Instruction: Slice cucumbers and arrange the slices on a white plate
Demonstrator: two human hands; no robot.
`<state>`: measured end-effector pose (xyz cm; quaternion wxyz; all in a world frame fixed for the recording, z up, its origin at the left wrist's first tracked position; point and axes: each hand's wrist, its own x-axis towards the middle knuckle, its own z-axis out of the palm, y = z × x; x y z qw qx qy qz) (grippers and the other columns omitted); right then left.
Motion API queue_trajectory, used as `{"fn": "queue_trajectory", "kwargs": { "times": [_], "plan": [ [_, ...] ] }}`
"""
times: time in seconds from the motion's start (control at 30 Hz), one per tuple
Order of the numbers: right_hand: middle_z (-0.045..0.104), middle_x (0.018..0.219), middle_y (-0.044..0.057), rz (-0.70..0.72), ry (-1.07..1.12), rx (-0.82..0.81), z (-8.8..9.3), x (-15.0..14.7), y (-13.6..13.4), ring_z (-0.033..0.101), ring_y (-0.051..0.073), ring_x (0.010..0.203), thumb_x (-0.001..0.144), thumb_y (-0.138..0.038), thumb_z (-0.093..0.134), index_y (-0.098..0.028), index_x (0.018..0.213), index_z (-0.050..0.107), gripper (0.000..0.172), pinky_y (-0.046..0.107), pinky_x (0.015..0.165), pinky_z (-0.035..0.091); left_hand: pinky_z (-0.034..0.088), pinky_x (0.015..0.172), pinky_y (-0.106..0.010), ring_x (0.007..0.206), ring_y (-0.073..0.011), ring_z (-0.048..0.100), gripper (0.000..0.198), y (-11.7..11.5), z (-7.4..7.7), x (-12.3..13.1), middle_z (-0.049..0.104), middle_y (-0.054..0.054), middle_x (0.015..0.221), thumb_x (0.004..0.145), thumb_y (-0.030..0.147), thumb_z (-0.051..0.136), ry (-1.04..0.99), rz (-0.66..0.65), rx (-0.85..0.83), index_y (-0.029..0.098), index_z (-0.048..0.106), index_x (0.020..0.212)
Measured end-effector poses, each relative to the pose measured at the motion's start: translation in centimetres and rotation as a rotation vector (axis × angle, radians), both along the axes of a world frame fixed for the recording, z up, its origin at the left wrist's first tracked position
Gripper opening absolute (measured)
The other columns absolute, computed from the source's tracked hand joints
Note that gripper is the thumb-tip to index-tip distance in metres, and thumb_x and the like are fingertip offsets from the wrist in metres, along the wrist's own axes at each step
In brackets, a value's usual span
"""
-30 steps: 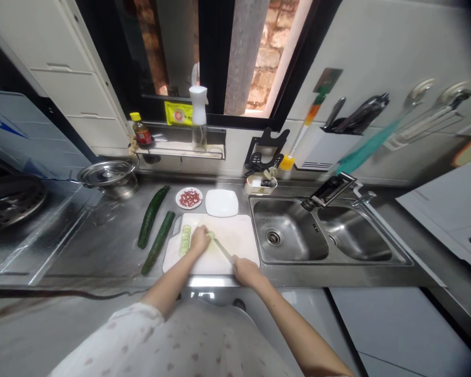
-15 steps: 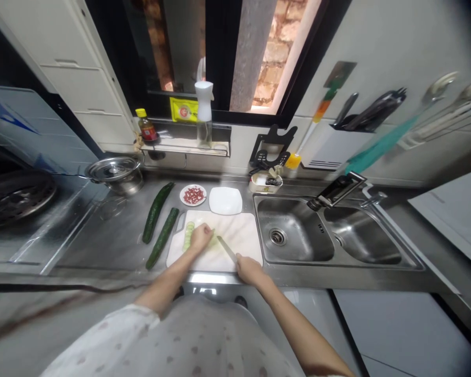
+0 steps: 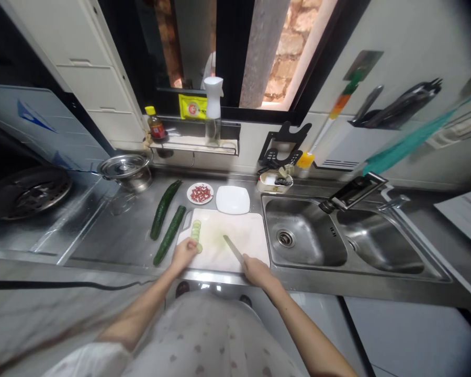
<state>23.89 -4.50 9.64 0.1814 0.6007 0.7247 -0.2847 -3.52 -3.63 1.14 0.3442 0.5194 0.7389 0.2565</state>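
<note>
A white cutting board [image 3: 243, 235] lies on the steel counter, left of the sink. A short row of cucumber slices [image 3: 197, 233] rests near its left edge. My left hand [image 3: 183, 253] sits at the board's front left corner, fingers curled against the nearest slices; whether it grips one I cannot make out. My right hand [image 3: 256, 271] is closed on the handle of a knife [image 3: 233, 248], whose blade points up and left over the board. Two whole cucumbers [image 3: 169, 234] lie just left of the board.
Behind the board stand a small plate of red pieces [image 3: 200, 193] and an empty white dish [image 3: 233, 199]. A double sink [image 3: 306, 238] is at the right, a lidded pot [image 3: 125, 169] at the left, bottles on the shelf [image 3: 196, 146] beneath the window.
My left hand has drawn back from mid-board to the front left corner by the slices. The knife has lifted off the cucumber, blade now free. The camera view shifted left.
</note>
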Motion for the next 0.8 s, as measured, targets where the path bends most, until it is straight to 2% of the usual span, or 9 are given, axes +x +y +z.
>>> {"fn": "queue_trajectory", "kwargs": {
  "times": [0.1, 0.2, 0.37, 0.53, 0.67, 0.8],
  "plan": [
    [0.066, 0.105, 0.014, 0.001, -0.002, -0.008, 0.4, -0.1, 0.0, 0.063, 0.023, 0.092, 0.094, -0.023, 0.033, -0.018, 0.113, 0.050, 0.026, 0.027, 0.065, 0.038, 0.034, 0.056, -0.018, 0.063, -0.0099, 0.055, 0.007, -0.5, -0.1, -1.1, 0.062, 0.004, 0.069, 0.073, 0.023, 0.061, 0.060, 0.012, -0.016, 0.019, 0.060, 0.077],
    [0.066, 0.104, 0.014, 0.000, -0.008, -0.013, 0.7, -0.2, 0.0, 0.063, 0.022, 0.092, 0.093, -0.022, 0.034, -0.018, 0.113, 0.050, 0.026, 0.027, 0.064, 0.037, 0.031, 0.055, -0.018, 0.064, -0.0103, 0.055, 0.007, -0.7, 0.3, -1.5, 0.063, 0.003, 0.071, 0.072, 0.021, 0.061, 0.143, 0.020, -0.049, 0.020, 0.061, 0.079],
    [0.066, 0.103, 0.013, -0.009, 0.014, -0.006, 0.5, -0.1, 0.0, 0.062, 0.022, 0.092, 0.093, -0.023, 0.033, -0.017, 0.114, 0.051, 0.028, 0.027, 0.064, 0.036, 0.028, 0.053, -0.020, 0.063, -0.0116, 0.055, 0.009, -0.8, 1.2, -1.6, 0.064, 0.003, 0.072, 0.075, 0.024, 0.059, 0.232, 0.019, -0.090, 0.022, 0.063, 0.082],
    [0.066, 0.101, 0.011, -0.049, 0.061, 0.018, 0.1, 0.2, -0.2, 0.061, 0.020, 0.089, 0.094, -0.025, 0.033, -0.018, 0.110, 0.054, 0.027, 0.025, 0.066, 0.033, 0.028, 0.053, -0.020, 0.063, -0.0124, 0.055, 0.009, -0.7, 1.1, -1.5, 0.064, 0.001, 0.071, 0.076, 0.025, 0.058, 0.274, 0.006, -0.104, 0.022, 0.064, 0.082],
    [0.066, 0.094, 0.008, -0.149, 0.152, 0.070, -0.7, 0.6, -0.1, 0.058, 0.016, 0.082, 0.093, -0.026, 0.038, -0.018, 0.101, 0.052, 0.019, 0.022, 0.063, 0.030, 0.028, 0.053, -0.020, 0.062, -0.0120, 0.055, 0.008, -0.8, 0.7, -1.5, 0.063, 0.002, 0.069, 0.076, 0.026, 0.059, 0.252, 0.009, -0.108, 0.022, 0.063, 0.081],
    [0.066, 0.087, 0.005, -0.335, 0.202, 0.189, -1.9, 1.6, 0.7, 0.057, 0.015, 0.076, 0.095, -0.032, 0.035, -0.018, 0.102, 0.051, 0.022, 0.021, 0.061, 0.031, 0.028, 0.053, -0.020, 0.063, -0.0123, 0.056, 0.008, -1.0, 0.0, -1.7, 0.063, 0.002, 0.070, 0.076, 0.026, 0.058, 0.234, 0.012, -0.090, 0.022, 0.063, 0.081]
  ]
}}
